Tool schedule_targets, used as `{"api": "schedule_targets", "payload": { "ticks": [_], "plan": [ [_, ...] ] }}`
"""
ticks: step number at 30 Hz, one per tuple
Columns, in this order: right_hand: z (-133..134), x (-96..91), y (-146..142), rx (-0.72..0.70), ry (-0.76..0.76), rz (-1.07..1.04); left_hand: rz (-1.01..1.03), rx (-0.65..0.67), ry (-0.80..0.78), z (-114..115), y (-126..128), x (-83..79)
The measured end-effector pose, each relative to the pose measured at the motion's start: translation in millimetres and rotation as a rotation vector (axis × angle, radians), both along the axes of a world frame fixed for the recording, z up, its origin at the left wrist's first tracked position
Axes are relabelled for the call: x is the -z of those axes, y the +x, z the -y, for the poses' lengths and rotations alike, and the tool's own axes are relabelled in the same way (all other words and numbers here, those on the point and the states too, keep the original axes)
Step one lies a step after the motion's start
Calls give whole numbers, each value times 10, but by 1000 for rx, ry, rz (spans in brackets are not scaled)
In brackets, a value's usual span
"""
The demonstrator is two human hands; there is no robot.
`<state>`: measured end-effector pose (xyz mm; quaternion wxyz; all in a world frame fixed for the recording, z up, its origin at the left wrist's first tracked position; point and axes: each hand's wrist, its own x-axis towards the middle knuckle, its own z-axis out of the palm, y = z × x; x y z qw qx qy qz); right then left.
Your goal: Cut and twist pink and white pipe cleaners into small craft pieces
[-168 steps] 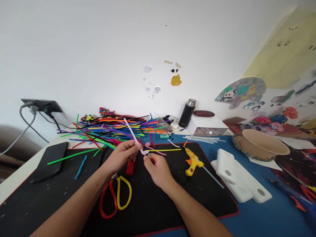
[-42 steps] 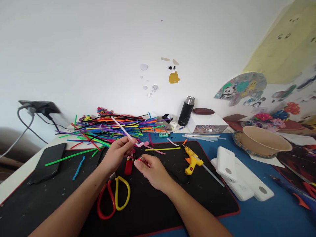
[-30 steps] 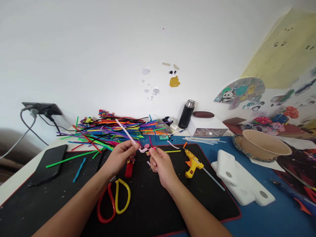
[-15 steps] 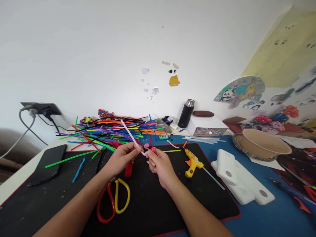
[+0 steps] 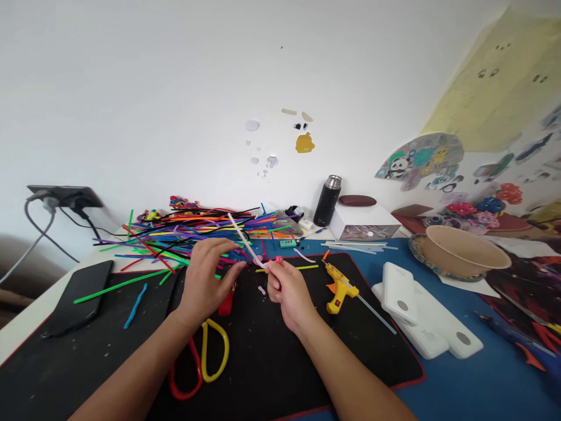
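Over a black mat (image 5: 272, 362), my left hand (image 5: 205, 280) has its fingers curled, pinching a long pale pink stick (image 5: 242, 237) that slants up toward the back left. Its curled lower end sits between my two hands. My right hand (image 5: 287, 289) is closed in a pinch on a small bright pink piece (image 5: 279, 259) right beside that end. A red lighter (image 5: 226, 305) lies partly hidden under my left hand. Red and yellow scissors (image 5: 205, 359) lie just in front of my left wrist.
A big pile of coloured sticks (image 5: 184, 234) fills the back left. A yellow glue gun (image 5: 339, 286) lies to the right of my right hand, with white power banks (image 5: 421, 316) and a tan bowl (image 5: 464, 251) beyond. A black phone (image 5: 76, 289) lies at the left; a black flask (image 5: 326, 202) stands by the wall.
My right hand dipped to the mat, came back up with a small pink piece and brought it to the stick's curled end. Both hands have drifted slightly right and away from me.
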<state>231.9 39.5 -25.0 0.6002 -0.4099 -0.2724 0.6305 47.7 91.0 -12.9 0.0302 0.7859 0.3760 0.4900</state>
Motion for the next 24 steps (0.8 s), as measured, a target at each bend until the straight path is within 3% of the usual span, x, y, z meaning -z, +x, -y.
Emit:
{"api": "schedule_targets", "payload": {
  "ticks": [2, 5, 14, 17, 20, 24],
  "plan": [
    [7, 10, -15, -15, 12, 8, -170, 46, 144, 16, 4, 7],
    [14, 18, -35, -32, 17, 17, -298, 70, 209, 26, 6, 44],
    [27, 25, -80, -103, 21, 33, -343, 197, 40, 14, -45, 82],
    [35, 18, -76, -116, 36, 37, -261, 173, -14, 3, -32, 59],
    [38, 9, -66, -116, 64, 49, -68, 68, -94, -13, -23, 38],
    [42, 7, -61, -120, 103, 66, 310, -17, -353, -39, -34, -2]
  ]
}}
